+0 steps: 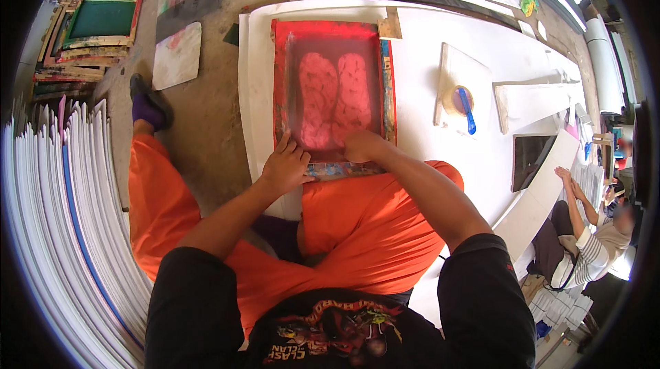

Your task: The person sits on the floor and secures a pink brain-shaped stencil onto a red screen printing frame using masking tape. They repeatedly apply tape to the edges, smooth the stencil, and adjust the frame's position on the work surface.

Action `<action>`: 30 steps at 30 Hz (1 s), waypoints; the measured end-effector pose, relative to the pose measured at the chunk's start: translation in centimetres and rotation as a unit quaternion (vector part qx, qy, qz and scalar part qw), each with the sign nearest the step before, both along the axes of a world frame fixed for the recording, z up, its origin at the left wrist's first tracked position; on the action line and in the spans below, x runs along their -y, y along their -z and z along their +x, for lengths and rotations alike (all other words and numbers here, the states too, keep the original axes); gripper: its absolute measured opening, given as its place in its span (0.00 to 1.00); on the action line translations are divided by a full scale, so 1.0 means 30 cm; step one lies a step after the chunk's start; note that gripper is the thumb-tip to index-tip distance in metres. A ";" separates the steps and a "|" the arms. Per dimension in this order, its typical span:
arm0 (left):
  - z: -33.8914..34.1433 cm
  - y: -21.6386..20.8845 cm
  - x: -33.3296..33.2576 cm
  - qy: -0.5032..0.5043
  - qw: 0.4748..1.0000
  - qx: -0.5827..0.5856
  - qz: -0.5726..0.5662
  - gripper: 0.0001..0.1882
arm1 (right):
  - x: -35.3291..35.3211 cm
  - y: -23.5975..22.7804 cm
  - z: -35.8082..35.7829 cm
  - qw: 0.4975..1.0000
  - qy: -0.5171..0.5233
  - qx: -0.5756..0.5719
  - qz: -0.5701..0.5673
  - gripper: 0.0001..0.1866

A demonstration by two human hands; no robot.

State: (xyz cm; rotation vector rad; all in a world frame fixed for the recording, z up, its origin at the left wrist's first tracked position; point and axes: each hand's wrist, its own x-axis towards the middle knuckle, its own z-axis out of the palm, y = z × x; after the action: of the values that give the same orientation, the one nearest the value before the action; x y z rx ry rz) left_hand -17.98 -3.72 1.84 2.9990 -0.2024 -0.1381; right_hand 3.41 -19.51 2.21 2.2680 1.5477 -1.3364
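A red screen-printing frame (280,80) lies in front of me, its mesh showing two pink sole-shaped areas (317,97). My left hand (285,166) is on the frame's near left corner, its bent fingers gripping the edge. Over the near right part of the mesh, my right hand (362,147) is closed, with the fingers curled under. Whatever it may hold is hidden beneath it. Streaks of multicoloured paint cover the frame's right and near sides.
White board (419,32) lies under the frame. To its right sit a tape roll (459,101) and a blue-handled tool (469,116) on a small board. Stacked sheets (75,224) and more frames (103,18) stand left. Another person (584,238) sits at right.
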 end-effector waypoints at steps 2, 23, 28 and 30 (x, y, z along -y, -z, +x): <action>-0.007 0.021 -0.003 0.009 1.000 -0.012 0.022 0.32 | -0.042 0.052 -0.042 0.999 0.023 -0.012 0.029 0.20; -0.096 0.037 -0.094 0.029 0.988 0.144 0.055 0.30 | 0.148 -0.209 0.108 0.949 -0.274 0.156 0.009 0.22; -0.101 0.043 -0.106 0.018 0.989 0.129 0.065 0.32 | 0.186 -0.188 0.114 0.931 -0.316 0.181 0.022 0.29; -0.099 0.025 -0.117 0.015 0.989 0.130 0.068 0.33 | 0.162 -0.197 0.109 0.943 -0.285 0.171 -0.003 0.29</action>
State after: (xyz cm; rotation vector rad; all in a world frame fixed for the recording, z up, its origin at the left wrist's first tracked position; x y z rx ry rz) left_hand -20.96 -0.21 1.10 3.1421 -0.2741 0.2495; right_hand 6.67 -24.37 8.13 1.7114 1.8471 -0.7447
